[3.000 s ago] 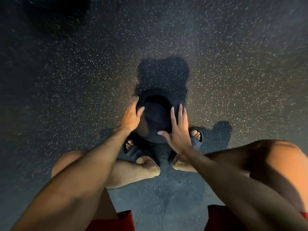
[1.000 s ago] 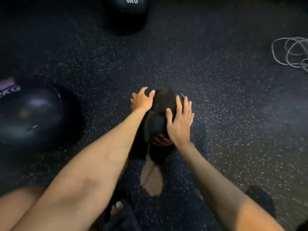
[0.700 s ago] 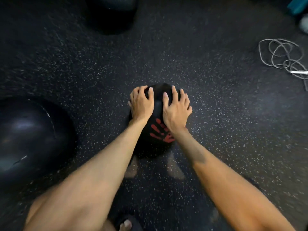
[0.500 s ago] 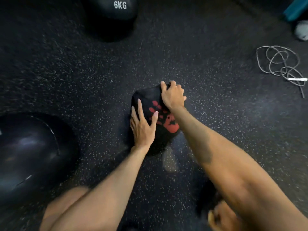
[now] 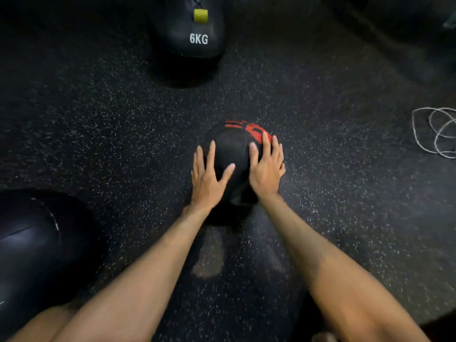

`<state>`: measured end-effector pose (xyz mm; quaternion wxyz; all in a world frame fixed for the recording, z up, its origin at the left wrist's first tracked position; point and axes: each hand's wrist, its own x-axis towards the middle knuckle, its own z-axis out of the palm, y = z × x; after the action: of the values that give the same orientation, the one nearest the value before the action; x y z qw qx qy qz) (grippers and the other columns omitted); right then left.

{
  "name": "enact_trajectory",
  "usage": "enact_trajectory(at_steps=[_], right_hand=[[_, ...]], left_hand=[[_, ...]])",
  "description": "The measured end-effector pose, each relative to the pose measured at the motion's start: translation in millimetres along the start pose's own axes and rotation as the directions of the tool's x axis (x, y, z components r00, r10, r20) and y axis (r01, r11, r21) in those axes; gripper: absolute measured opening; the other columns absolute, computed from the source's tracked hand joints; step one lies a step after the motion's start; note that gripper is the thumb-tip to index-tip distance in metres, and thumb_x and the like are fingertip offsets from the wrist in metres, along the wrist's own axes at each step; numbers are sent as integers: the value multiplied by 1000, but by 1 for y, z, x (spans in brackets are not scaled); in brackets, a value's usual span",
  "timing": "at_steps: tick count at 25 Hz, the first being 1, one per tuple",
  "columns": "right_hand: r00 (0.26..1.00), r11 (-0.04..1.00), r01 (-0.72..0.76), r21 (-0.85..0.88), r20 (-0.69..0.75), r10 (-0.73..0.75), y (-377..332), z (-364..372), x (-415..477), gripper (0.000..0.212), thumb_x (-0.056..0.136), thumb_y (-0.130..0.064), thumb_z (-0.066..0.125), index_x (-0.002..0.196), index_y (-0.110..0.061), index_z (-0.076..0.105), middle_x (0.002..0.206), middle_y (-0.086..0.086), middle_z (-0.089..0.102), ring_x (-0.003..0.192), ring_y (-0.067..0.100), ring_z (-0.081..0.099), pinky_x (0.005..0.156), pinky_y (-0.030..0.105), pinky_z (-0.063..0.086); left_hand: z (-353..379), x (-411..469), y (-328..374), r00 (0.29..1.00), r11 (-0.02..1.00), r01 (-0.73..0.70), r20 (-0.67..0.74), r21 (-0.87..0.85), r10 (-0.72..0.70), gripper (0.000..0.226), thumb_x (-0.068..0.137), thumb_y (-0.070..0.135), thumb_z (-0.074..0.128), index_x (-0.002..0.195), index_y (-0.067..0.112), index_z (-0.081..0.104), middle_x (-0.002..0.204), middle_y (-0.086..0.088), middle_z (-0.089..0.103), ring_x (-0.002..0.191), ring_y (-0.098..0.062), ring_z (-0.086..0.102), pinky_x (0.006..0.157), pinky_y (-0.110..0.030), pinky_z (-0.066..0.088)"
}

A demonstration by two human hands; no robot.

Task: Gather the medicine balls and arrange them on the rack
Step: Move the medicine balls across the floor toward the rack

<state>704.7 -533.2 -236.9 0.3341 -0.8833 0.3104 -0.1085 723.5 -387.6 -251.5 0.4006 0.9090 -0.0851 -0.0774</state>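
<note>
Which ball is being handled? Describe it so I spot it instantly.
On the speckled floor, look between the 6KG ball at the top and the large ball lower left. The small black ball lies under the left hand and right hand; it alone bears a red marking.

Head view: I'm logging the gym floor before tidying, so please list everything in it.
Small medicine ball: one, black with a red handprint, centre, on the floor.
6KG medicine ball: one, black with a yellow tab, top centre.
Large ball: one, glossy black, lower left, partly out of frame.
Cord: one, pale, coiled, right edge.
Floor: black with pale speckles, under everything.
Left hand: one, fingers straight, on the small ball's left side.
Right hand: one, fingers straight, on its right side.
</note>
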Motion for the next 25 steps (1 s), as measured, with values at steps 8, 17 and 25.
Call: enact_trajectory(at_steps=[8, 17, 25], right_hand=[[994, 993, 101, 61, 27, -103, 25, -9, 90, 69, 100, -59, 38, 157, -22, 25, 166, 10, 14, 155, 27, 6, 121, 57, 7], [953, 1000, 24, -5, 301, -22, 26, -24, 191, 88, 89, -80, 29, 158, -27, 20, 162, 8, 28, 151, 28, 15, 115, 69, 14], [992, 980, 37, 197, 109, -60, 34, -20, 268, 79, 98, -61, 43, 160, -27, 9, 167, 13, -2, 155, 27, -5, 125, 50, 8]], left_hand=[[41, 127, 86, 976, 979, 188, 99, 76, -195, 76, 89, 77, 40, 150, 58, -1, 167, 4, -13, 153, -28, -16, 115, -68, 2], [52, 138, 103, 988, 990, 94, 116, 100, -106, 72, 102, 43, 47, 159, 39, 2, 167, -7, -9, 154, -29, -2, 123, -45, 6], [85, 257, 118, 991, 978, -92, 109, 187, 72, 75, 96, 63, 44, 155, 50, 0, 167, -9, -6, 152, -40, -3, 122, -58, 6]])
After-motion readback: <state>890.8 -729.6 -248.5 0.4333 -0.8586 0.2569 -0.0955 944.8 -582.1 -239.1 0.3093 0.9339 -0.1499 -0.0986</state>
